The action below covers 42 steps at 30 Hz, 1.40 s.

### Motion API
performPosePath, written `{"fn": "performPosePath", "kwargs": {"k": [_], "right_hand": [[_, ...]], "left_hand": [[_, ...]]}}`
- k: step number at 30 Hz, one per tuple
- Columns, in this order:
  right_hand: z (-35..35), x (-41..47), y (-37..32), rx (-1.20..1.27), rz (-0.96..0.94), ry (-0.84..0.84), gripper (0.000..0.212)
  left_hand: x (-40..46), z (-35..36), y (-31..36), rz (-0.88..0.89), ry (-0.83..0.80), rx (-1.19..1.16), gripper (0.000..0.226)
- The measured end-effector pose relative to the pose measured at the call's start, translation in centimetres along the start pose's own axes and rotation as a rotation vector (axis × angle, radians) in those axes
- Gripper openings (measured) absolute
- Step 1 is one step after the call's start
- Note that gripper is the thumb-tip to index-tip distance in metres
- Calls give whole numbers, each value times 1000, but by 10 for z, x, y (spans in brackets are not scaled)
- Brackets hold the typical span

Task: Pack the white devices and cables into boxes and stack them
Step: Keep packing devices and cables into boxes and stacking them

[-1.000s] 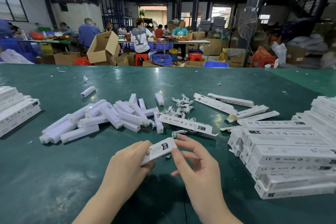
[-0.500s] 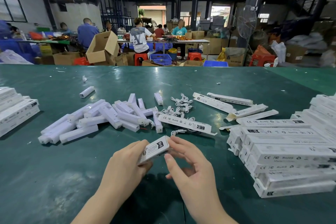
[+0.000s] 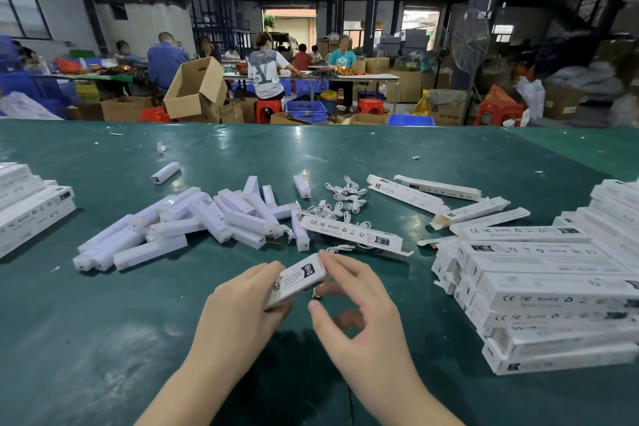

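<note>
The left hand (image 3: 242,308) grips the near end of a slim white carton (image 3: 298,279), fingers wrapped round its long sides, holding it just above the green surface (image 3: 103,339) with the printed label face up. The right hand (image 3: 352,318) works at the far end, index finger and thumb pinching at the carton's end, where the closing flap should be, and something small and metallic shows just beneath it, too blurred to name. The carton looks like thin printed card: light, stiff along its length but easy to crush across the faces, so it is best held by the long edges as the left hand does, with only fingertip pressure on the end flap. Beyond it lies a heap of loose white devices (image 3: 193,221), smooth plastic bars that would likely be slippery and slide off one another, better taken one at a time across the middle. A tangle of white cables (image 3: 340,202) sits just behind an unfilled carton (image 3: 352,233); these are limp and will snag, so each wants lifting by its coil. Filled boxes are stacked at the right (image 3: 539,290) and at the far left (image 3: 31,207), well apart from the hands.
</note>
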State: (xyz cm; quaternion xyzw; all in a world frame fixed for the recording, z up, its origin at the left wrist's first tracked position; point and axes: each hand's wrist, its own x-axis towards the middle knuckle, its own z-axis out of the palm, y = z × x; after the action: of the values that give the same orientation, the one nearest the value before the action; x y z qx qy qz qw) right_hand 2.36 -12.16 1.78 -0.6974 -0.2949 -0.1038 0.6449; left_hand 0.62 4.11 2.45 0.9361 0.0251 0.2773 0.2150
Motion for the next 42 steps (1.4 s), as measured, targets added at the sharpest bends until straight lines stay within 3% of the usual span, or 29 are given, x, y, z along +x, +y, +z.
{"fn": "performPosePath", "kwargs": {"k": [7,10,13,16,18,21,25,28,30,33,36,39,42], "right_hand": [[0,-3,4,-218,-31,-80,63],[-1,1,4,-26,87,-126,55],[-2,7,2,101,167,11,33],[-10,15,-1,206,179,182,28],[-16,19,-3,329,213,267,28],[-18,20,-7,419,274,282,33],[-16,19,-8,447,325,264,44],[-15,18,-11,612,363,157,72],[-13,16,-12,627,397,59,80],[-6,8,-13,377,498,-143,38],[-5,8,-14,439,572,-124,18],[-13,20,-22,668,589,64,25],[-28,28,-29,858,531,138,36]], "left_hand": [[-3,2,-5,13,23,98,25],[-2,5,-3,7,-29,95,26],[-2,5,3,84,-37,19,23],[0,-2,8,90,37,-83,33],[1,-5,8,19,110,-330,44],[3,-5,9,-103,142,-701,60],[1,-1,13,-135,133,-802,64],[-4,5,22,-85,33,-857,56],[-8,13,31,-42,-57,-916,65],[-12,22,37,-61,-89,-934,82],[-12,21,35,-76,-82,-894,90],[-9,14,26,-97,-65,-854,78],[-3,7,16,-189,-71,-851,57]]}}
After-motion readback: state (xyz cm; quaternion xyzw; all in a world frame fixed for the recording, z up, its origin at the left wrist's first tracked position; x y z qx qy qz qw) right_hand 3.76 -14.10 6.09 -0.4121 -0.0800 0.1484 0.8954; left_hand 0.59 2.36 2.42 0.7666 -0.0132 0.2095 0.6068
